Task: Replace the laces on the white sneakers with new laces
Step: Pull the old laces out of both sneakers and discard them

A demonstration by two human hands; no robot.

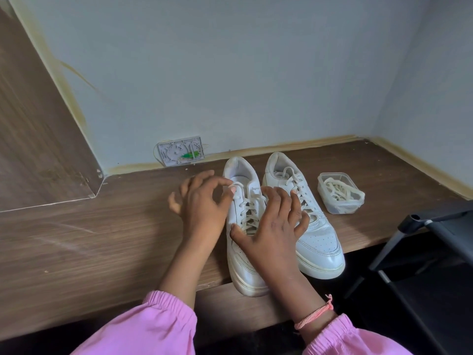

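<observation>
Side by side on the wooden desk with the left sneaker and right sneaker, left hand pinching the lace near the top eyelets, right hand spread flat on the lacing, container of laces just beside.
</observation>
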